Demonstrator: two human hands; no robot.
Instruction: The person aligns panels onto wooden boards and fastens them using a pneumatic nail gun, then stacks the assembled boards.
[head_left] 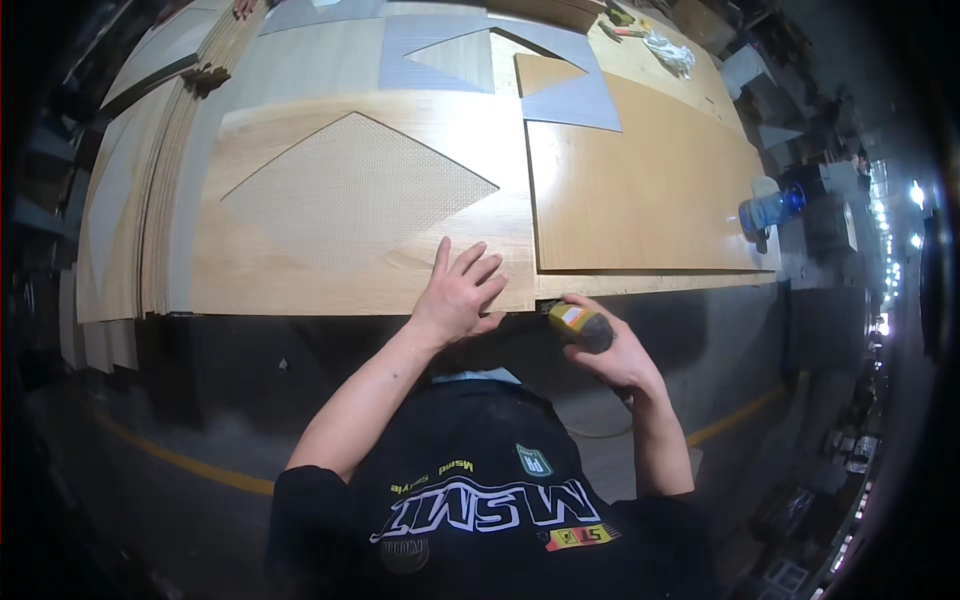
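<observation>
The left hand (462,290) lies flat, fingers spread, palm down on the near edge of the large wooden panel (300,270), holding nothing. The right hand (610,350) is closed around a small yellow-and-orange power tool (580,325), held at the panel's front edge just beside the left hand. A diamond-shaped textured inlay (355,190) sits in the panel. A second plain board (640,190) overlaps to the right, with a blue bottle (772,210) at its far edge
</observation>
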